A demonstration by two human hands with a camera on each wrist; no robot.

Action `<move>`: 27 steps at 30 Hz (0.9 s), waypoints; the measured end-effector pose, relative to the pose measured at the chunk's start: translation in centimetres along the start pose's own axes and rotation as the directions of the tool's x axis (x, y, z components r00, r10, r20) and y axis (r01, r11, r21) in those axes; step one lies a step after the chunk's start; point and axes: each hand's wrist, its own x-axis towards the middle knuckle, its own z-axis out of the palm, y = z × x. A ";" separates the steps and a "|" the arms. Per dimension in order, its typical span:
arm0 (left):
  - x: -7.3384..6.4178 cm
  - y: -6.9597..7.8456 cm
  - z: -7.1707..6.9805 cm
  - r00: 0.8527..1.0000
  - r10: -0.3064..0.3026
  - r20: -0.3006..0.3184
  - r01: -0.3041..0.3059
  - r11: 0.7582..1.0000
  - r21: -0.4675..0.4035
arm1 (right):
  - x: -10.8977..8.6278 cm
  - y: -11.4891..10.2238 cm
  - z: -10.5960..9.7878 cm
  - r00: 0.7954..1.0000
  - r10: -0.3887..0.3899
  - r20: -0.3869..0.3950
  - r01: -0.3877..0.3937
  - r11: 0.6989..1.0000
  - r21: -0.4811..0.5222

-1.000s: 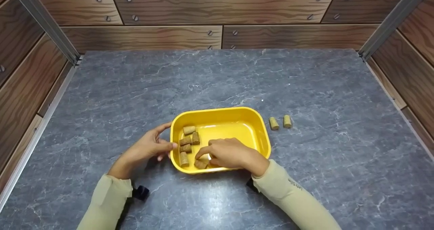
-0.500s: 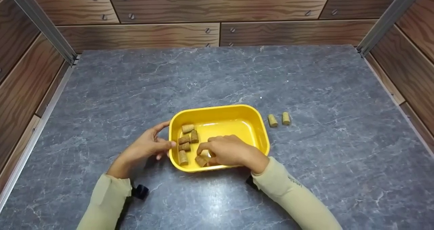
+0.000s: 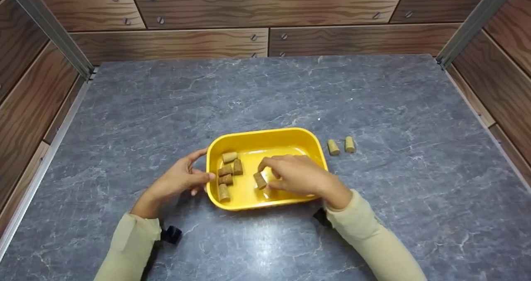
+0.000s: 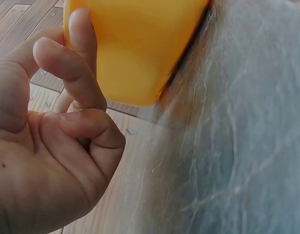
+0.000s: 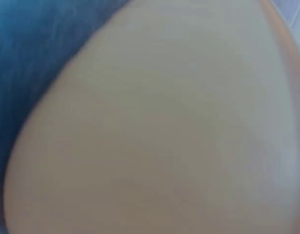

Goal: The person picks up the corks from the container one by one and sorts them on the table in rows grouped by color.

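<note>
A yellow plastic tub [image 3: 265,136] stands on the table in the head view. My left hand [image 3: 178,178] grips its left wall, thumb over the rim and fingers outside. The left wrist view shows that hand [image 4: 67,122] with fingertips at the tub's outer wall [image 4: 135,48]. Inside the tub, my right hand [image 3: 296,175] pinches a brown cork [image 3: 260,180] between thumb and fingers. Several other corks lie along the tub's left end, among them a pale cork [image 3: 230,157] and a dark cork [image 3: 237,167]. A blurred close surface fills most of the right wrist view.
Two pale corks stand on the table right of the tub, a nearer cork [image 3: 333,147] and a farther cork [image 3: 349,144]. Wood-patterned panels [image 3: 265,7] close off the back and sides of the grey marbled table [image 3: 186,102].
My right hand has moved up and to the right inside the tub, bringing the brown cork from the near wall toward the middle. The left hand keeps its place on the tub.
</note>
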 end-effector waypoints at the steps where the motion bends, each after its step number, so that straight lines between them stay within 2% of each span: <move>1: 0.0 0.0 0.0 1.000 0.001 0.001 -0.001 1.000 0.002 | -0.3 0.3 -0.2 1.000 0.004 -0.010 -0.004 1.000 0.010; 11: 0.0 -0.2 -0.1 1.000 0.009 0.004 -0.009 1.000 0.018 | -3.1 3.4 -1.8 0.992 0.073 -0.106 -0.065 0.995 0.071; 27: 0.0 -0.1 -0.2 1.000 0.009 0.012 -0.009 1.000 0.023 | -7.1 6.8 -3.8 0.966 0.146 -0.213 -0.126 0.987 0.103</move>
